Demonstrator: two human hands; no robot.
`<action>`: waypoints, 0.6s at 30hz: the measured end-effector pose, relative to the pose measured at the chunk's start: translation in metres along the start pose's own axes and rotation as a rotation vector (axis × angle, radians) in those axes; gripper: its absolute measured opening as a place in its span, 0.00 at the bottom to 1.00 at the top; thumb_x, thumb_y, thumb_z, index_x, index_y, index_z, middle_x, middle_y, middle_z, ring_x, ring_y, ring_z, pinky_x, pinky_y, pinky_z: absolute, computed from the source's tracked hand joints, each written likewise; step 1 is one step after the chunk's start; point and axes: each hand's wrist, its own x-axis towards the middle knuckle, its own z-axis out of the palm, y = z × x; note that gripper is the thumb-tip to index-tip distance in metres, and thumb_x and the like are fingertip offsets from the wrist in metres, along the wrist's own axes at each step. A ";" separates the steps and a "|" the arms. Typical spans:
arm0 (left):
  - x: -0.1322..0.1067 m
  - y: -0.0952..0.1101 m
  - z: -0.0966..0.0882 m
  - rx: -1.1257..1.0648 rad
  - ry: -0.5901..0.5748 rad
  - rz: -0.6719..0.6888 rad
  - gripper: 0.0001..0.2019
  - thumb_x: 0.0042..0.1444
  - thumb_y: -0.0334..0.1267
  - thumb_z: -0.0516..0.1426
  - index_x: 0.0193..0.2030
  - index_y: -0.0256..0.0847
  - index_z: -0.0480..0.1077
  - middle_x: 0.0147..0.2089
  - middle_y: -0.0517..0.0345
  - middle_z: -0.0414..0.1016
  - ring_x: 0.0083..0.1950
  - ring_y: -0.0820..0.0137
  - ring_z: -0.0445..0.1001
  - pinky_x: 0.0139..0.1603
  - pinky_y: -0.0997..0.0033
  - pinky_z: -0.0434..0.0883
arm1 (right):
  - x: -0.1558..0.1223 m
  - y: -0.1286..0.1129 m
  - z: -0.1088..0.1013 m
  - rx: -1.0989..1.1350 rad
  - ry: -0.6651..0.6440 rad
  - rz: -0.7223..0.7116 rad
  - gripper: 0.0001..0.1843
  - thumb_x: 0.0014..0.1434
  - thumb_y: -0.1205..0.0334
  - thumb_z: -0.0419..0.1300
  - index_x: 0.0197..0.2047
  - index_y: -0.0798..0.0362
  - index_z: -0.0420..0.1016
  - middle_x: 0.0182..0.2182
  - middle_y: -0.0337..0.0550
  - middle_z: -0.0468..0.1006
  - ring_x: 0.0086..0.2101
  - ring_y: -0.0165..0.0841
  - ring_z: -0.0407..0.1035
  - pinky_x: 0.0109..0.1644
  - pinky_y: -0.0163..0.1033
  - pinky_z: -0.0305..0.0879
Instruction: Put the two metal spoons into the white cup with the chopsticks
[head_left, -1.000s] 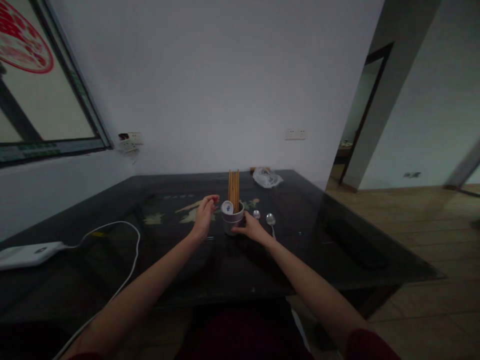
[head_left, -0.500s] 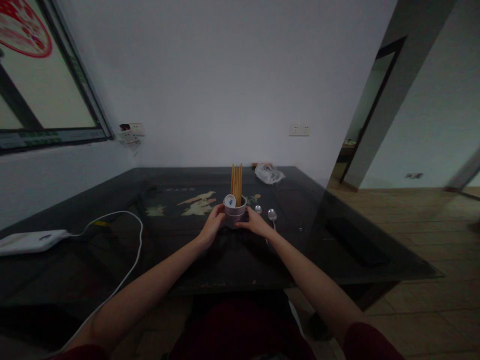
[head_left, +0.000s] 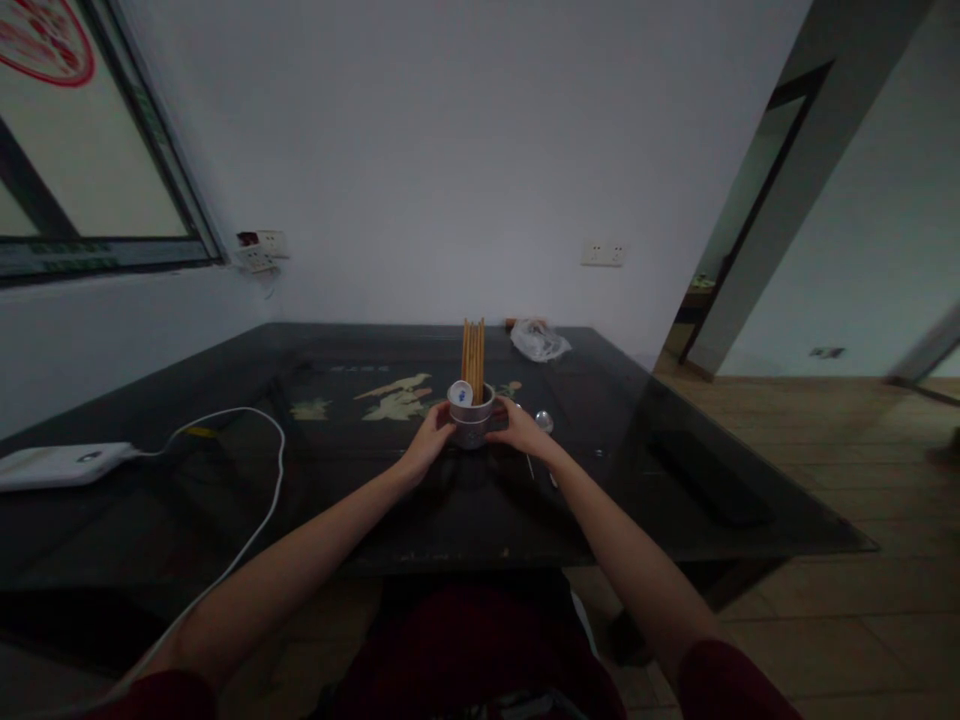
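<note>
A grey-white chopstick holder (head_left: 471, 428) stands upright on the dark table, with several wooden chopsticks (head_left: 473, 362) rising from it. At its rim shows a white spoon bowl (head_left: 460, 393) with a blue mark. My left hand (head_left: 432, 436) curves around the holder's left side, thumb toward me. On the opposite side, my right hand (head_left: 519, 430) has its thumb at the holder's lower wall and its fingers bent behind. Two metal spoons lie beside the right hand; one spoon bowl (head_left: 544, 421) is visible, while the hand and wrist cover much of both.
A clear plastic bag (head_left: 538, 341) lies at the table's back edge. At left rests a white power bank-like device (head_left: 64, 466) with a white cable (head_left: 279, 470) running past my left arm. A dark flat object (head_left: 709, 477) lies at right. The wall bounds the table (head_left: 360, 540) behind.
The fingers of my right hand have shifted on the holder, and more of its front wall shows. The metal spoons are more covered by that hand. The view has tilted slightly.
</note>
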 end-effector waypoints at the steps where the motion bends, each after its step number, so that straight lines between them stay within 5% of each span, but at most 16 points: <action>1: 0.000 0.000 0.000 -0.001 -0.002 -0.001 0.24 0.46 0.29 0.55 0.53 0.37 0.63 0.59 0.46 0.66 0.63 0.60 0.62 0.64 0.56 0.58 | 0.001 0.002 -0.005 -0.029 0.024 0.029 0.42 0.41 0.70 0.68 0.60 0.60 0.58 0.45 0.52 0.74 0.43 0.36 0.70 0.48 0.43 0.67; 9: -0.002 0.003 -0.001 0.027 -0.055 -0.038 0.27 0.45 0.26 0.54 0.56 0.39 0.61 0.61 0.48 0.64 0.64 0.61 0.61 0.63 0.58 0.59 | -0.002 -0.002 -0.056 -0.328 0.241 0.227 0.13 0.55 0.63 0.57 0.44 0.54 0.75 0.24 0.40 0.77 0.29 0.31 0.72 0.36 0.33 0.64; 14: 0.000 -0.002 -0.003 0.054 -0.111 -0.027 0.34 0.43 0.27 0.59 0.59 0.39 0.57 0.61 0.44 0.63 0.64 0.59 0.60 0.64 0.56 0.58 | -0.007 -0.002 -0.074 -0.515 0.272 0.425 0.15 0.59 0.52 0.55 0.40 0.51 0.78 0.32 0.46 0.80 0.37 0.35 0.74 0.36 0.33 0.62; 18: 0.002 -0.007 -0.004 0.128 -0.135 0.066 0.40 0.40 0.33 0.65 0.62 0.37 0.54 0.63 0.40 0.61 0.64 0.55 0.60 0.64 0.51 0.56 | -0.011 0.003 -0.078 -0.623 0.158 0.534 0.16 0.57 0.50 0.57 0.40 0.51 0.78 0.35 0.49 0.80 0.39 0.38 0.74 0.38 0.36 0.64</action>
